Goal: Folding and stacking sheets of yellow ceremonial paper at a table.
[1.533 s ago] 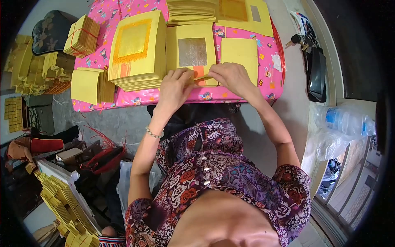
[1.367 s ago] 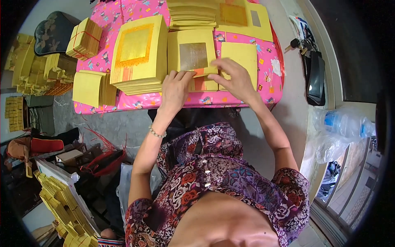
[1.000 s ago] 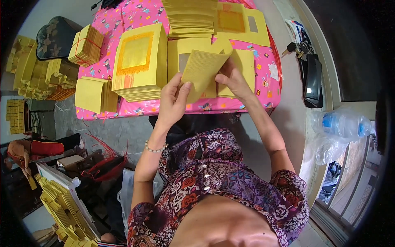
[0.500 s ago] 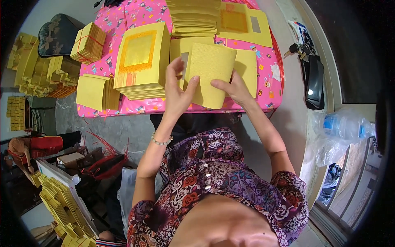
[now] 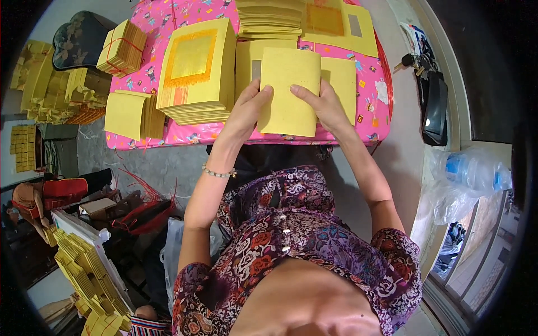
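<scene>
A folded sheet of plain yellow paper (image 5: 290, 92) is held up over the near edge of the table. My left hand (image 5: 246, 112) grips its left side with the thumb in front, and my right hand (image 5: 329, 109) does the same on the right. Fingers behind the paper are hidden. Beneath it lie flat yellow sheets; one with a grey patch (image 5: 256, 70) shows beside my left hand. Just left stands a thick stack of yellow paper (image 5: 196, 61) bearing a gold square in an orange border.
On the pink patterned tablecloth (image 5: 185, 136) are folded yellow sheets (image 5: 124, 116), a red-tied bundle (image 5: 120, 50) and a taller stack (image 5: 269, 22) at the back. Keys (image 5: 412, 60) hang at the right wall. Another person's arm (image 5: 35, 215) reaches toward yellow piles (image 5: 84, 263) at the left.
My left hand has closed from a loose, spread pose onto the paper's left side. The folded paper now hangs straighter between both hands. My view has shifted slightly.
</scene>
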Tool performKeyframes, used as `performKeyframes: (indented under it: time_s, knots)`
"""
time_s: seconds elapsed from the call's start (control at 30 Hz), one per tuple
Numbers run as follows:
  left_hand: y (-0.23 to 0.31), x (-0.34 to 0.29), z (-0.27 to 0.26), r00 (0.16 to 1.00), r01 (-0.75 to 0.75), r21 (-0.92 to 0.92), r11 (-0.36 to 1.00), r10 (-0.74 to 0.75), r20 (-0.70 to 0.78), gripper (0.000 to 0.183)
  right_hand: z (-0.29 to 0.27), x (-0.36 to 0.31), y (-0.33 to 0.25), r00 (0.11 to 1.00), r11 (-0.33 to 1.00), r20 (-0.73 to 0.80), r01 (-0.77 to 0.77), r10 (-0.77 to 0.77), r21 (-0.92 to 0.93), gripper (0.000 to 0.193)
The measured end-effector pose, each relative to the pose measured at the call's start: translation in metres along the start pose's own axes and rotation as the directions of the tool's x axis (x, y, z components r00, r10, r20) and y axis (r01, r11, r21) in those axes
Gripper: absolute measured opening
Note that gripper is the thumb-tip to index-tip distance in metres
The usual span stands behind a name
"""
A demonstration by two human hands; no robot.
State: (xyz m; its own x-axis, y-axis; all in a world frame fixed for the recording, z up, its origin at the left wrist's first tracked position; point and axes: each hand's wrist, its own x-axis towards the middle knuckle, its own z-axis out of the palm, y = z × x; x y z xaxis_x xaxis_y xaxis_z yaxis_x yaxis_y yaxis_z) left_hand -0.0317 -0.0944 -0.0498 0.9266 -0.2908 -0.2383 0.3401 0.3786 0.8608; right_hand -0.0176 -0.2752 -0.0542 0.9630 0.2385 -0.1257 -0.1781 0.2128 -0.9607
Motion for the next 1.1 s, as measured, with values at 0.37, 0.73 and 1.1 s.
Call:
performKeyframes:
  time_s: [0.37, 0.73, 1.1]
  knots:
    - [-0.001, 0.001, 0.008, 0.996, -0.093, 0.090, 0.992, 0.093, 0.000, 0.038, -0.003, 0.001, 0.003, 0.999, 0.997, 0.025, 0.049, -0.047, -0.066, 0.041]
    - [-0.018, -0.008, 0.016, 0.904, -0.411, 0.315, 0.856, 0.427, 0.020, 0.036, -0.008, -0.009, -0.006, 0.971, 0.949, 0.098, 0.234, -0.218, -0.211, 0.051]
    - [-0.021, -0.004, 0.026, 0.872, -0.476, 0.269, 0.837, 0.489, 0.022, 0.038, -0.010, -0.009, -0.012, 0.971, 0.964, -0.031, 0.230, -0.236, -0.135, 0.030]
